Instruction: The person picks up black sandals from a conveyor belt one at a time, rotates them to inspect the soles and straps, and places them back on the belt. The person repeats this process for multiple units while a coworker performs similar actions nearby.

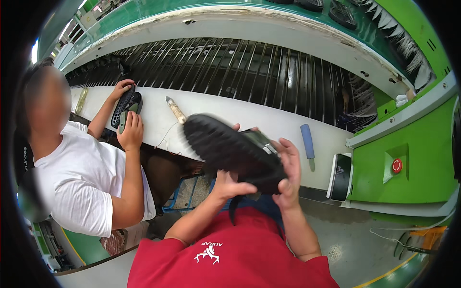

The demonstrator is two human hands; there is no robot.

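Observation:
A black shoe (230, 153) with a thick, ridged sole is held in both my hands over the near edge of the white bench, sole facing up and to the left. My left hand (231, 186) grips it from below, the thumb along its lower edge. My right hand (289, 170) is wrapped round the end at the right, fingers on its far side. A grey-green patch of the upper shows beside the right fingers. From the underside hangs a black strap (234, 209). The shoe's far end is slightly blurred.
At left, a co-worker (84, 173) in white handles a black-and-green shoe (127, 106). On the bench (283, 126) lie a wrapped-handle tool (175, 109) and a blue-handled blade (308, 144). A roller conveyor (230, 72) runs behind; a green machine with a red button (397, 165) stands right, a phone-like device (341, 177) against it.

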